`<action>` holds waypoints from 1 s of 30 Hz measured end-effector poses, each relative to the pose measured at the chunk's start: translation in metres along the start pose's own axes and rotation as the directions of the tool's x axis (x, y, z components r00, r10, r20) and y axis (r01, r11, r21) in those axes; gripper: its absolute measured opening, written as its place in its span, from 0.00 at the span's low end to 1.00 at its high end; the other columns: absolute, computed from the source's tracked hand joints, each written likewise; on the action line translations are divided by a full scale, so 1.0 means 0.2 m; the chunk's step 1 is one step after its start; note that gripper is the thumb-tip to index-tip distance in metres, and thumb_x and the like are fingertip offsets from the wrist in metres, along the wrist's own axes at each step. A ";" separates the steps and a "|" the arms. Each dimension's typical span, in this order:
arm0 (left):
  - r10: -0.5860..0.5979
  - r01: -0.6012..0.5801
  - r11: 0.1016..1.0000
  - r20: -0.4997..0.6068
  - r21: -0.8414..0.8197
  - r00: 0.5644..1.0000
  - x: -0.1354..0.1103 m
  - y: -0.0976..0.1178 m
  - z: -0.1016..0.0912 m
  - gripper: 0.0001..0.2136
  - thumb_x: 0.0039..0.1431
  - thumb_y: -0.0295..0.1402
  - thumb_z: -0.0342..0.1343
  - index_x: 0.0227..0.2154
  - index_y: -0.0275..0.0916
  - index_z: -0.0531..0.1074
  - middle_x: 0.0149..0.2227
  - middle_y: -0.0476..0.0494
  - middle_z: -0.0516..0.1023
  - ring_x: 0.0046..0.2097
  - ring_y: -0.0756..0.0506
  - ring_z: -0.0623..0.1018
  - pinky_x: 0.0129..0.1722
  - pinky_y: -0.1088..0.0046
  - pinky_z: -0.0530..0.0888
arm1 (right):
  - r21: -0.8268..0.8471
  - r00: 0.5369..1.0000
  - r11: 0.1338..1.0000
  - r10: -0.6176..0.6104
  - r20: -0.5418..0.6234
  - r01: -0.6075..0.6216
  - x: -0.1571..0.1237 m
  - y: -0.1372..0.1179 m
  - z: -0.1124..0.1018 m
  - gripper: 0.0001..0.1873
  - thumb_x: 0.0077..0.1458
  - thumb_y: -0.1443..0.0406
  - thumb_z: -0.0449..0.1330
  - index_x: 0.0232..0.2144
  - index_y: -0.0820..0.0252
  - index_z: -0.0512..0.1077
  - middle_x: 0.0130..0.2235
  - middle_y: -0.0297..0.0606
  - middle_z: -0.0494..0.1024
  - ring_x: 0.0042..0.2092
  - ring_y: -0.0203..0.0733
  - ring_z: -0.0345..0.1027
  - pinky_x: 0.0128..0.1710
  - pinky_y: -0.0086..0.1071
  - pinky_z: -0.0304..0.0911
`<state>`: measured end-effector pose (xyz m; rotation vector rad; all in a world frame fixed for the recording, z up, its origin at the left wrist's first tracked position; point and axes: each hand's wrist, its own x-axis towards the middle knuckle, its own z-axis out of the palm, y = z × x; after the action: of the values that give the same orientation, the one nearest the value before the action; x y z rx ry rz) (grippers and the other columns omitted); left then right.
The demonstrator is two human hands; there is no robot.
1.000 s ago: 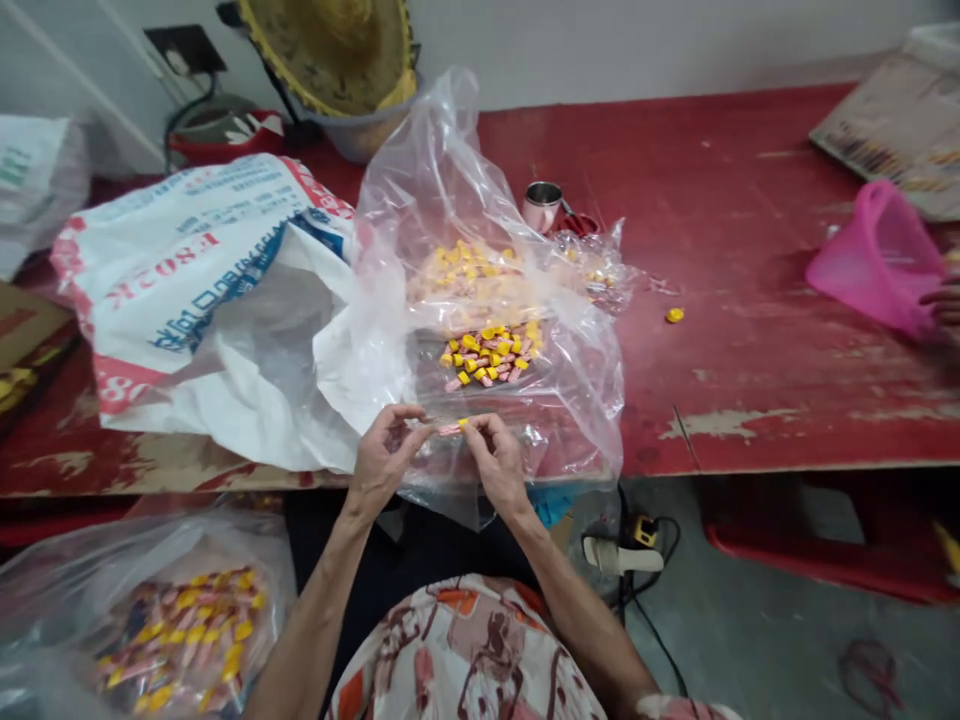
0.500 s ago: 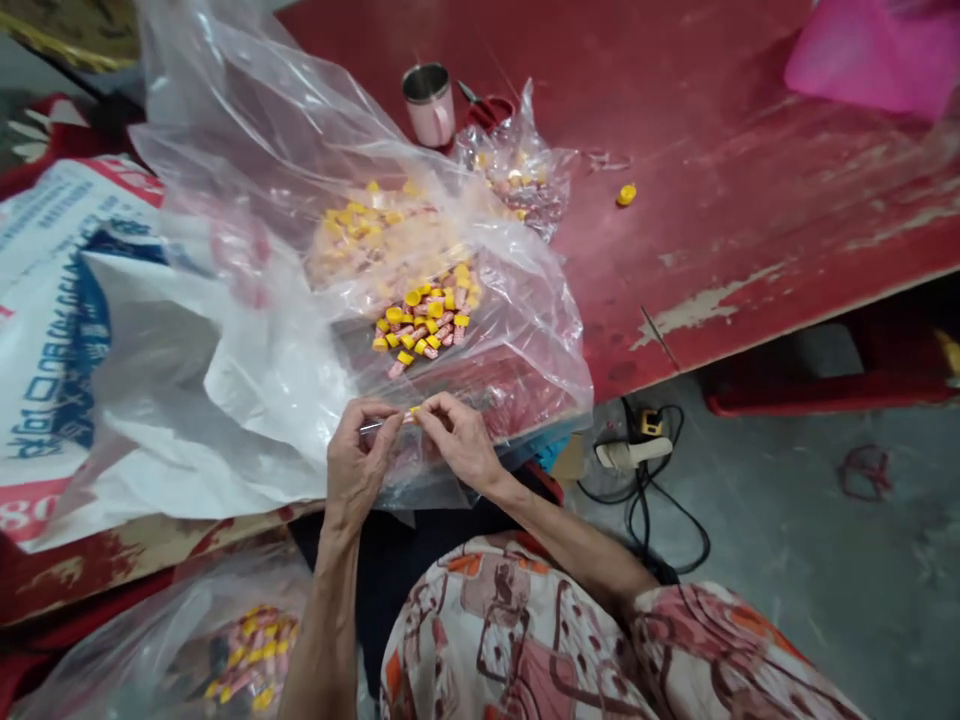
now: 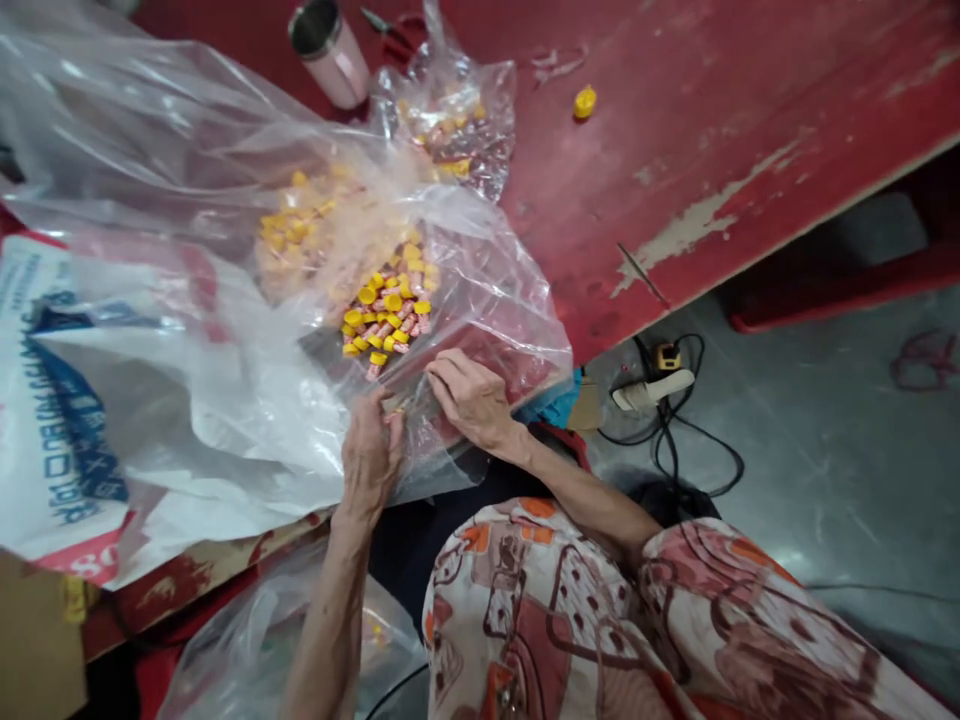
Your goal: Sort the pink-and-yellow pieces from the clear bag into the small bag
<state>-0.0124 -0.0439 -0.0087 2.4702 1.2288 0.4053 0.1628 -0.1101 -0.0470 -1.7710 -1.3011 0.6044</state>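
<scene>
Far to the left of the fingers lies a white woven plastic sack (image 3: 60, 400) with blue and red printing, and under it is a piece of brown cardboard (image 3: 37, 640). Below the fingers, near the person's lap, there is a second clear plastic bag (image 3: 300, 650).

The person's left hand (image 3: 369, 455) stands upright against a large clear plastic bag (image 3: 480, 290), with its fingers (image 3: 379, 425) curled a little. Just above these fingers, inside the bag, sits a small heap of short pink pieces with yellow caps (image 3: 382, 310). Farther up and to the left is a paler heap of yellow caps (image 3: 292, 225), seen through the plastic. Between the two hands something small and pale may be held, but it is too small to tell, and I cannot tell if the fingertips pinch it.

The right hand (image 3: 472, 400) lies just beside, with its fingers (image 3: 446, 372) close together and bent toward the left hand, on the plastic. Above them are a small clear bag of yellow pieces (image 3: 457, 130), a pink metal cup (image 3: 330, 50) and red-handled scissors (image 3: 390, 30). To the right of the fingers, a single yellow cap (image 3: 585, 102) lies on a worn red-painted table (image 3: 675, 170), and a white plug with black cable (image 3: 652, 390) lies on the grey floor (image 3: 825, 480).
</scene>
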 end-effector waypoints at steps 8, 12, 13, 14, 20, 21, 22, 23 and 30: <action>-0.411 0.338 0.821 -0.066 -0.460 0.909 0.01 0.01 0.01 0.21 0.53 0.42 0.69 0.44 0.41 0.70 0.39 0.49 0.75 0.35 0.51 0.75 0.36 0.76 0.74 | -0.063 0.998 0.996 -0.061 0.007 0.061 0.00 0.02 -0.01 0.15 0.77 0.65 0.49 0.47 0.60 0.77 0.48 0.41 0.79 0.47 0.40 0.73 0.49 0.31 0.64; -0.477 0.347 0.813 -0.192 -0.468 0.858 0.00 0.06 0.00 0.16 0.59 0.44 0.66 0.41 0.41 0.70 0.37 0.49 0.77 0.31 0.52 0.73 0.31 0.77 0.71 | -0.079 0.995 0.992 -0.103 0.005 0.103 0.00 0.03 -0.01 0.15 0.76 0.66 0.50 0.46 0.61 0.77 0.47 0.42 0.79 0.48 0.41 0.73 0.50 0.31 0.63; -0.450 0.319 0.841 -0.237 -0.437 0.861 -0.01 0.06 0.01 0.15 0.61 0.45 0.65 0.41 0.41 0.71 0.38 0.48 0.77 0.31 0.52 0.73 0.32 0.76 0.72 | -0.074 0.994 0.992 -0.106 0.006 0.106 0.00 0.03 -0.01 0.14 0.76 0.66 0.50 0.46 0.61 0.77 0.47 0.42 0.79 0.48 0.41 0.73 0.50 0.31 0.63; -0.410 0.289 0.871 -0.265 -0.397 0.873 -0.02 0.07 0.02 0.14 0.62 0.45 0.63 0.42 0.41 0.71 0.38 0.48 0.77 0.32 0.51 0.74 0.33 0.75 0.73 | -0.066 0.994 0.992 -0.105 0.009 0.105 0.00 0.03 -0.01 0.14 0.76 0.66 0.50 0.46 0.60 0.77 0.48 0.42 0.79 0.48 0.41 0.73 0.50 0.32 0.63; -0.280 0.243 0.943 -0.148 -0.228 0.948 -0.05 0.03 0.09 0.12 0.67 0.45 0.57 0.42 0.41 0.70 0.37 0.46 0.77 0.37 0.47 0.79 0.41 0.69 0.76 | -0.043 0.997 0.996 -0.079 0.006 0.080 -0.01 0.02 -0.01 0.14 0.76 0.66 0.51 0.46 0.59 0.78 0.49 0.42 0.80 0.46 0.42 0.73 0.49 0.33 0.62; -0.275 0.243 0.941 -0.113 -0.236 0.955 -0.05 0.03 0.08 0.12 0.67 0.45 0.57 0.42 0.41 0.70 0.38 0.46 0.77 0.37 0.46 0.79 0.41 0.68 0.77 | -0.045 0.997 0.996 -0.079 0.004 0.079 -0.01 0.02 -0.01 0.14 0.76 0.65 0.51 0.46 0.59 0.78 0.49 0.43 0.80 0.46 0.42 0.73 0.49 0.33 0.62; -0.265 0.238 0.940 -0.086 -0.245 0.960 -0.05 0.03 0.07 0.13 0.68 0.46 0.56 0.42 0.41 0.70 0.38 0.46 0.77 0.38 0.46 0.79 0.41 0.68 0.77 | -0.044 0.997 0.996 -0.078 0.000 0.078 -0.02 0.02 -0.01 0.15 0.76 0.65 0.51 0.46 0.59 0.78 0.49 0.43 0.80 0.46 0.43 0.73 0.48 0.34 0.63; -0.255 0.228 0.940 -0.079 -0.252 0.964 -0.05 0.04 0.05 0.13 0.69 0.46 0.55 0.43 0.42 0.70 0.38 0.46 0.77 0.38 0.46 0.79 0.42 0.68 0.77 | -0.040 0.997 0.996 -0.078 -0.005 0.078 -0.02 0.03 0.00 0.15 0.76 0.65 0.50 0.46 0.59 0.78 0.49 0.43 0.80 0.46 0.43 0.74 0.49 0.34 0.63; -0.239 0.171 0.951 -0.261 -0.259 0.935 -0.08 0.09 0.09 0.10 0.68 0.42 0.57 0.43 0.41 0.70 0.38 0.47 0.74 0.37 0.47 0.76 0.39 0.70 0.74 | -0.081 0.997 0.994 -0.075 0.021 0.077 0.02 -0.02 -0.02 0.18 0.76 0.67 0.49 0.55 0.59 0.77 0.50 0.43 0.81 0.47 0.42 0.76 0.47 0.31 0.65</action>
<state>-0.0019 -0.0702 -0.0181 2.1094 1.4456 0.8256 0.1651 -0.1077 -0.0406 -1.7763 -1.4168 0.5321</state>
